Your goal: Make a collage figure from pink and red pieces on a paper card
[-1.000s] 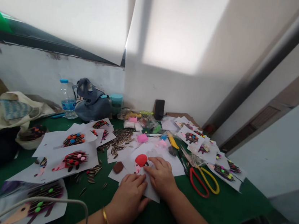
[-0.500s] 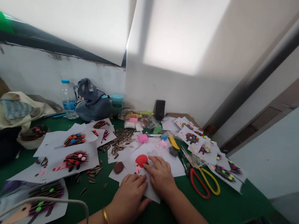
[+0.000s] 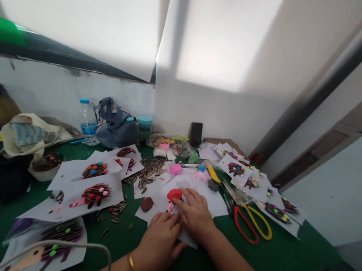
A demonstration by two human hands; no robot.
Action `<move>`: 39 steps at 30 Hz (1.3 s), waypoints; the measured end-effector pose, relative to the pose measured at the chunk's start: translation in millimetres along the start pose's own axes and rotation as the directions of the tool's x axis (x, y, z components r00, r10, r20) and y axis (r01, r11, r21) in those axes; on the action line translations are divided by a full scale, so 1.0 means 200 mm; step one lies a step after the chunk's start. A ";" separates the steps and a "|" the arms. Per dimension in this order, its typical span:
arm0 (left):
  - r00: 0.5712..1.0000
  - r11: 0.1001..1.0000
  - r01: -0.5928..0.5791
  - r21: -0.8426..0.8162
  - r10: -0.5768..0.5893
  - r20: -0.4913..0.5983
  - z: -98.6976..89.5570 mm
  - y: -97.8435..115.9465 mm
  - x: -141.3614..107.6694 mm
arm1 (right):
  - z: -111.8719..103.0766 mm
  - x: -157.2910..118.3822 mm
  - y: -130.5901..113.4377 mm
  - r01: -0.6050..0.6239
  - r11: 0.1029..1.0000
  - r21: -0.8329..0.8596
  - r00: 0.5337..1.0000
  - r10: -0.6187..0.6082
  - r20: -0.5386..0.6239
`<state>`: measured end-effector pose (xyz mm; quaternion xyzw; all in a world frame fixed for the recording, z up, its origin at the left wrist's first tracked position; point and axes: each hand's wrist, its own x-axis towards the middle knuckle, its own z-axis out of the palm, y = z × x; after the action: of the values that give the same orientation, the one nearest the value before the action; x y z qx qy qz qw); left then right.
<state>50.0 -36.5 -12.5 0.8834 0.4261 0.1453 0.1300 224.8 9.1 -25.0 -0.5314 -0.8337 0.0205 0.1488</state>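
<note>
A flattened lump of red modelling clay point(image 3: 173, 193) lies on a sheet of white paper point(image 3: 190, 238), with a pink face piece bearing small dark marks just below it. My right hand point(image 3: 196, 212) rests with stretched fingers, the fingertips pressing on the clay's right and lower part. Lying flat at the paper's near edge, my left hand point(image 3: 162, 238) has its fingers extended beside the pink piece and covers some of it. A gold bangle point(image 3: 133, 268) circles the left wrist. Left of the hands sits a brown clay lump point(image 3: 146, 204).
Sunflower seeds point(image 3: 150, 171) are heaped behind the paper. Red-handled scissors point(image 3: 245, 227) and yellow-handled scissors point(image 3: 260, 224) lie at right. Finished hedgehog pictures point(image 3: 96, 193) are stacked on both sides. A cable point(image 3: 72, 243) crosses the near left. Pink clay point(image 3: 176, 169) sits behind.
The view has swung slightly left, so everything appears shifted right. My right fingers have moved further over the red clay. My left hand stays on the paper.
</note>
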 end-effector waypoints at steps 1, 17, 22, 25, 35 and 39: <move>1.000 1.000 0.003 0.000 -0.003 0.002 0.00 0.00 0.00 | 0.00 0.01 0.00 0.001 1.000 0.005 1.000 -0.001 0.005; 1.000 1.000 0.023 -0.014 -0.023 -0.001 -0.01 0.01 0.00 | 0.00 0.08 -0.04 0.026 1.000 0.004 1.000 -0.026 0.012; 1.000 1.000 0.023 -0.019 -0.023 -0.002 -0.01 0.01 0.00 | 0.01 0.09 -0.04 0.023 1.000 0.014 1.000 -0.023 -0.016; 1.000 1.000 0.021 -0.023 -0.021 -0.006 -0.01 0.00 0.00 | 0.02 0.11 -0.04 0.026 1.000 0.014 1.000 -0.026 -0.001; 1.000 0.999 0.019 -0.026 -0.019 0.000 0.00 0.00 0.00 | 0.01 0.14 -0.05 0.015 0.999 0.049 1.000 -0.016 0.018; 1.000 1.000 0.012 -0.015 -0.012 -0.012 0.00 0.00 0.00 | 0.00 0.13 -0.02 -0.027 0.999 0.037 0.999 0.028 -0.026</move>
<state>50.2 -36.3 -12.6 0.8789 0.4310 0.1531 0.1351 210.3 29.6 -19.0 -0.5401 -0.8238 0.0310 0.1692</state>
